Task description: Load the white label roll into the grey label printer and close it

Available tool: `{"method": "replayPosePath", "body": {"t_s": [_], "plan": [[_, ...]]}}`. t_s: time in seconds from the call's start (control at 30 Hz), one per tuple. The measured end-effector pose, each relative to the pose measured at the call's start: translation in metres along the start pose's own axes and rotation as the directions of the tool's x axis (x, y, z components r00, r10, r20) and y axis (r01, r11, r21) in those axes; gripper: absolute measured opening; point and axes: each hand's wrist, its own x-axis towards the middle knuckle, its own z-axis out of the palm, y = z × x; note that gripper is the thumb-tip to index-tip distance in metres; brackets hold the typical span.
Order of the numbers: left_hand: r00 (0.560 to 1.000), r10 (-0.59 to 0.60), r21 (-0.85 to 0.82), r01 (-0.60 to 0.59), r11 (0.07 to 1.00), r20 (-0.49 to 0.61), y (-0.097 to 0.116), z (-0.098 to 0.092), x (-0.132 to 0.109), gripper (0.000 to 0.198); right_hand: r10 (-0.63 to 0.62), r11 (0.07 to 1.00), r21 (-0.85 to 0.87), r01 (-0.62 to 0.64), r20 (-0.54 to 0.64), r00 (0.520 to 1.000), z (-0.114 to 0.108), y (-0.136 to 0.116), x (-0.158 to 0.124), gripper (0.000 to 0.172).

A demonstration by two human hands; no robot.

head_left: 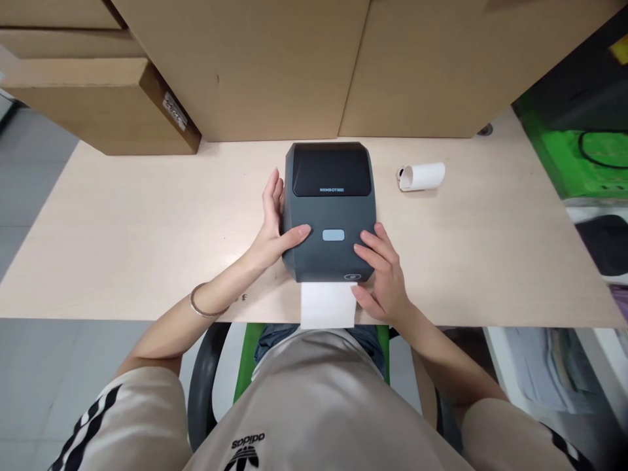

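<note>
The printer sits on the table, near its front edge and straight ahead of the person, a place that seems chosen so both hands can reach it without stretching. The left hand clasps its left side lightly, fingers straight along the wall and thumb laid over the top; that spread probably steadies the body from the side and from above at once. The right hand is at the front right corner, loosely bent, with two fingertips on the top edge and the thumb at the right edge of the paper; whether it grips or only rests there, I cannot tell. Neither hand covers the button, which lies between them. The paper comes out from under the printer's front and lies flat toward the person, its end reaching about the table's edge, so it seems that the output side is turned this way for easy reach. The dark lid at the back looks closed. A white roll lies on its side to the right, well apart from the hands, perhaps put there to leave room around the printer. Large boxes stand behind, along the table's far side.
</note>
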Motion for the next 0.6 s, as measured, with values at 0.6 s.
{"method": "replayPosePath", "body": {"t_s": [0.6], "plan": [[0.993, 0.116, -0.091, -0.118, 0.989, -0.022, -0.035, -0.010, -0.001, 0.092, -0.172, 0.979, -0.132, 0.158, -0.109, 0.979, 0.003, 0.009, 0.009, 0.068]]}}
